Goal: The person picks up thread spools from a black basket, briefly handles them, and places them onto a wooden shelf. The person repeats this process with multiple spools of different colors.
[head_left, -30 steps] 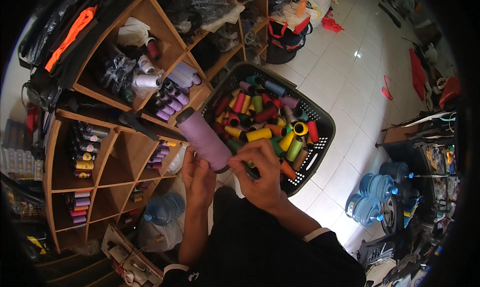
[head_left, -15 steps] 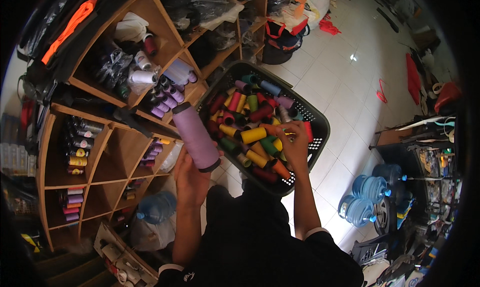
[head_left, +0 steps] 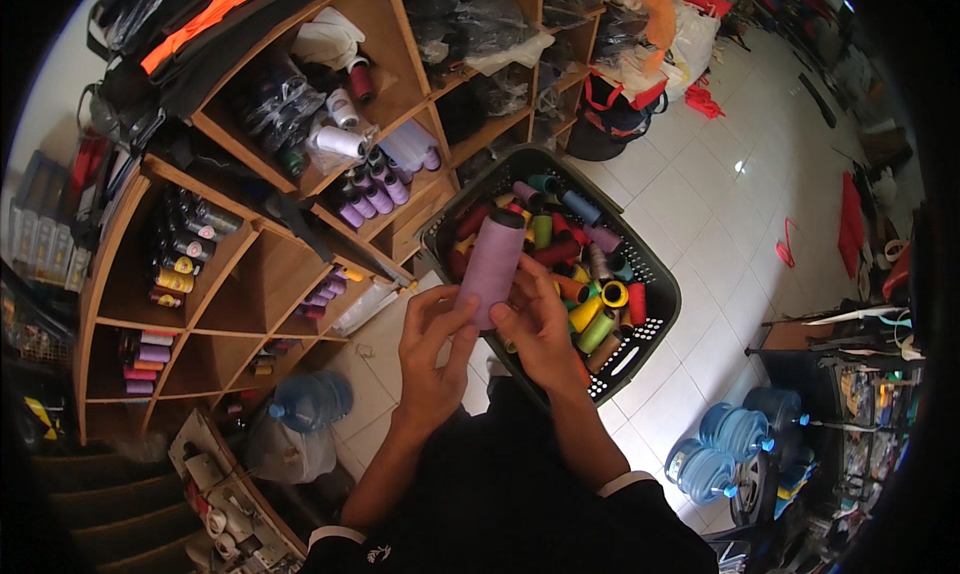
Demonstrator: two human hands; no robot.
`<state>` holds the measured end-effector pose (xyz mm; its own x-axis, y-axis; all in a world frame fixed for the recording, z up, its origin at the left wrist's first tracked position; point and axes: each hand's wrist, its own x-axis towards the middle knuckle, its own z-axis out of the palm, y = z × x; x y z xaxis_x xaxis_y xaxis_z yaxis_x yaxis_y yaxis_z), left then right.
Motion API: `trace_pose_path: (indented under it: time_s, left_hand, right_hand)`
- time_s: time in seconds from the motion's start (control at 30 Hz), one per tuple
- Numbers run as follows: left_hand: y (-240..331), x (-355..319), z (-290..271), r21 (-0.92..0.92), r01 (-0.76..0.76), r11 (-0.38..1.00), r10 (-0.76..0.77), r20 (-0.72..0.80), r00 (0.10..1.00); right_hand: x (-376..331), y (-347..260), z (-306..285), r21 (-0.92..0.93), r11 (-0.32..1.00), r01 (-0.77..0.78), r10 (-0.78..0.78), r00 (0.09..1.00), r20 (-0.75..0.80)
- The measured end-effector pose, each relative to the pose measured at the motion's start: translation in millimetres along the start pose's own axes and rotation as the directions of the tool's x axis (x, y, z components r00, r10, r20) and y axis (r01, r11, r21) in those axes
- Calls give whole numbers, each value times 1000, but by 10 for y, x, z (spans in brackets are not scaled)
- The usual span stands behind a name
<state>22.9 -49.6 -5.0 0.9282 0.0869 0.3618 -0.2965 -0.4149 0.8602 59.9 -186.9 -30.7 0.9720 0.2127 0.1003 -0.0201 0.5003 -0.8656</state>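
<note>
A large spool of purple thread (head_left: 493,259) with a dark top end is held up, slightly tilted, before the basket. My left hand (head_left: 432,339) grips its lower left side with curled fingers. On the other side, my right hand (head_left: 538,336) closes around the lower end, thumb toward the base. Behind the spool stands a dark plastic basket (head_left: 655,326) with perforated walls. It is filled with thread spools, among them a light green spool (head_left: 597,330), a red spool (head_left: 637,304) and a blue spool (head_left: 581,207). The large spool and my hands hide part of the contents.
Wooden shelving (head_left: 240,329) on the left holds rows of spools, including small purple spools (head_left: 375,196), and plastic-wrapped goods. Several blue water bottles (head_left: 735,432) stand at the right; another water bottle (head_left: 312,402) is at lower left. Bags (head_left: 612,114) lie beyond the basket on the tiled floor.
My right hand has left the basket's contents and taken hold of the purple thread spool. The spool and my left hand have moved right, in front of the basket. The view has shifted.
</note>
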Motion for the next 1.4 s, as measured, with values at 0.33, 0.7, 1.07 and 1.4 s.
trace_pose_path:
  time_s: [0.33,0.7,1.07,1.4]
  left_hand:
    - [137,1,-258,11,40,999,-36,-221,975]
    - [101,-9,-197,49,-136,989,142,-145,979]
    - [-249,-340,-710,-520,224,825,-366,-189,911]
    - [-444,-973,-1781,-482,213,850,-443,-436,783]
  right_hand:
    - [-38,77,28,112,989,-98,93,994,53]
    - [-12,-42,160,13,1000,-12,11,997,81]
    - [107,130,662,-379,924,60,40,967,251]
    - [70,908,1732,-363,931,-40,228,840,493]
